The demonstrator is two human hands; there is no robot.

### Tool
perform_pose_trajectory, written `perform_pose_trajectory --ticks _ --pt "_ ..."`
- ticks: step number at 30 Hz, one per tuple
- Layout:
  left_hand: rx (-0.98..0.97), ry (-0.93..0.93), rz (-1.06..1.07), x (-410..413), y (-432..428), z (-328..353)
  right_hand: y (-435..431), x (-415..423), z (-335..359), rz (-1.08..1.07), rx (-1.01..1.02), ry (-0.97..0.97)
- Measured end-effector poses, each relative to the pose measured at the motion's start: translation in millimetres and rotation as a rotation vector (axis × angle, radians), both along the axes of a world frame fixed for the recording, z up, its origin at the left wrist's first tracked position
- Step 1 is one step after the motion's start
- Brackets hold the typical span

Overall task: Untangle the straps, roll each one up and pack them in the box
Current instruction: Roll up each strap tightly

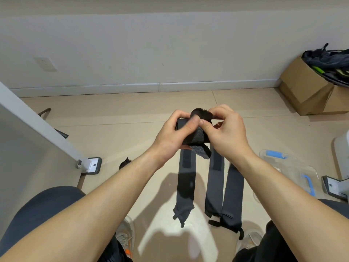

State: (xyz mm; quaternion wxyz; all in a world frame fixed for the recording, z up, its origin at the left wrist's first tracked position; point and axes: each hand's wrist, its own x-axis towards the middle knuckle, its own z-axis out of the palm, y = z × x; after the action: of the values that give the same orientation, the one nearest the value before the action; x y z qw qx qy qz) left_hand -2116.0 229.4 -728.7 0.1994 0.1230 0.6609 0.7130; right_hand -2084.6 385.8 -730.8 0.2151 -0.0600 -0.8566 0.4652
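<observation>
Forearms reach out from 6 o'clock to frame centre, where both hands hold the rolled strap up off the floor. Left hand has fingers curled round the roll's body w/ thumb pressed on top; right hand pinches the upper end btwn thumb and fingertips. A fuzzy tail hangs loose under the roll. Roll axis looks approx 9–3, slightly tilted. Fabric looks soft, light and springy, prob. unwinds if let go, so grip best kept round the whole roll w/ the tail pressed down. Three flat straps lie on the floor toward 6 o'clock, side by side, long axes 12–6, patch ends toward 12, looped ends toward the shoes. Clear box w/ blue handles sits at 4 o'clock, well apart from the hands.
</observation>
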Motion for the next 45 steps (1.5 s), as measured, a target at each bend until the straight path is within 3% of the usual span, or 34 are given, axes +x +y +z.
perform_pose_trajectory --ticks 7,12,24,26,29,33,36,45 --pt "-0.09 0.144 -0.041 1.2 0.8 -5.2 -4.7 0.6 -2.4 -0.013 -0.187 -0.043" --pt "-0.149 0.178 -0.047 3.5 2.0 -6.9 -1.5 -0.5 -1.4 0.053 -0.487 -0.161" --pt "-0.236 0.093 0.183 5.7 17.9 -17.5 -12.9 -7.3 -5.9 -0.008 -0.648 -0.281" --pt "-0.207 0.007 0.233 0.6 16.9 -15.7 -11.3 -9.7 -8.3 -0.057 -0.604 -0.279" --pt "-0.126 -0.208 0.351 -11.5 8.5 -8.6 -8.7 -3.7 -3.1 -0.06 -0.328 -0.167" --pt "-0.007 -0.455 0.423 -24.4 -7.7 -0.8 -8.7 12.9 6.5 0.226 -0.044 -0.085" --pt "0.022 -0.503 0.43 -27.9 -14.3 -1.3 -11.1 15.8 -2.4 0.343 0.177 -0.128" --pt "0.016 -0.518 0.493 -23.5 -14.4 -3.0 -19.3 11.0 -7.7 0.336 0.638 0.179"
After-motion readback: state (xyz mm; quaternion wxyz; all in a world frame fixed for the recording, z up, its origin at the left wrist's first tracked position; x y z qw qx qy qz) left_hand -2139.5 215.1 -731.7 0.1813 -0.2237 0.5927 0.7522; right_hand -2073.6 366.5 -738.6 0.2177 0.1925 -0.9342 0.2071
